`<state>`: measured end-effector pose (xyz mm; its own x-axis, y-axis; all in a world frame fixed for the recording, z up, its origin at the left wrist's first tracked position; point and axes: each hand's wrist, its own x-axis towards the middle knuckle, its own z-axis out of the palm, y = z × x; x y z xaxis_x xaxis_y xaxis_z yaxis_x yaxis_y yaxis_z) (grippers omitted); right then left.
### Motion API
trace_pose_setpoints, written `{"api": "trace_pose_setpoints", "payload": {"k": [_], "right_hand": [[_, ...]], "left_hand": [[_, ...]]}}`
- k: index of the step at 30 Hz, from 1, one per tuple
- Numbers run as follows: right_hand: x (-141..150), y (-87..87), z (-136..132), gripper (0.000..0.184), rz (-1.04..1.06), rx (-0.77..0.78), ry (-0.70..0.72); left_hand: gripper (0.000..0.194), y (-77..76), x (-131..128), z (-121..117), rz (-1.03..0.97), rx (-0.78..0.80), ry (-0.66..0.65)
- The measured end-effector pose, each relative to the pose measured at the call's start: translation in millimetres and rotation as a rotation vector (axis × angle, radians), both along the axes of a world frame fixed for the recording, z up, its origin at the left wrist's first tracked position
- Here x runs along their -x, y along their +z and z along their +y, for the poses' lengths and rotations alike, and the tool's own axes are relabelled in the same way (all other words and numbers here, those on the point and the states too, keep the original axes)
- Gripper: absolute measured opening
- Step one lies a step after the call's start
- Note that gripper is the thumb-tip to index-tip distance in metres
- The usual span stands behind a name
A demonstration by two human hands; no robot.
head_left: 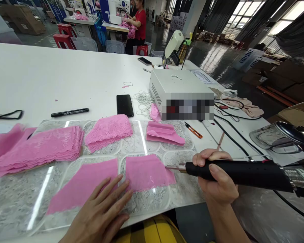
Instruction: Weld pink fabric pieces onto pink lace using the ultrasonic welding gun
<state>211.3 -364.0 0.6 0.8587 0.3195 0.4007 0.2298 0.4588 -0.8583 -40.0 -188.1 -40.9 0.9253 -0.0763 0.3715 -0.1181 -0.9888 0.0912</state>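
My right hand (218,175) is wrapped around a black corded hand tool with a thin metal tip (243,172), which looks like an ultrasonic welder. Its tip meets the right edge of a pink fabric piece (144,172) lying flat on a marbled, glossy mat (147,206). My left hand (103,206) lies palm down with fingers spread. It rests over the right part of another pink fabric piece (86,182), fingertips close to the first piece. Behind them are a pink lace stack (108,130), a folded pink strip (164,132) and a thicker lace pile (48,145) at left.
A grey metal box (179,82) stands beyond the mat, with black cables (230,135) to its right. Nearby are orange thread snips (194,130), a phone (125,105), a black marker (70,112) and a lidded glass jar (276,136). A person in red (140,23) sits at a sewing machine.
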Motion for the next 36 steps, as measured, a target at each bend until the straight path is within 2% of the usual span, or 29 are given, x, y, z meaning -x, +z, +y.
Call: {"api": "trace_pose_setpoints", "payload": {"k": [5,11,17,23,28,32,34,36], "right_hand": [[-3,5.3,-12,0.010,0.034,-0.029,-0.029],[-2,7.3,-28,0.011,0.041,-0.013,-0.020],[0,4.8,-28,0.009,0.014,0.000,-0.001],[-1,1.6,-28,0.007,-0.016,0.025,0.019],[-1,3.3,-30,0.010,0.015,-0.003,-0.035],[-9,0.7,-35,0.012,0.133,-0.104,-0.210],[-15,-6.6,-42,0.013,0.182,-0.143,-0.275],[-20,-17.7,-53,0.013,0.211,-0.164,-0.261]], "left_hand": [[0.042,-3.2,1,1,-0.004,0.006,0.005],[0.040,0.5,-3,1,-0.035,0.000,-0.002],[0.040,3.4,-5,0,-0.040,-0.032,-0.009],[0.041,0.2,-2,-3,-0.027,0.038,0.031],[0.043,-1.5,5,-1,-0.021,-0.030,0.014],[0.034,12.4,1,-9,-0.104,-0.025,-0.009],[0.025,23.4,-11,-18,-0.117,0.010,-0.037],[0.013,32.7,-30,-31,-0.071,0.047,-0.065]]}}
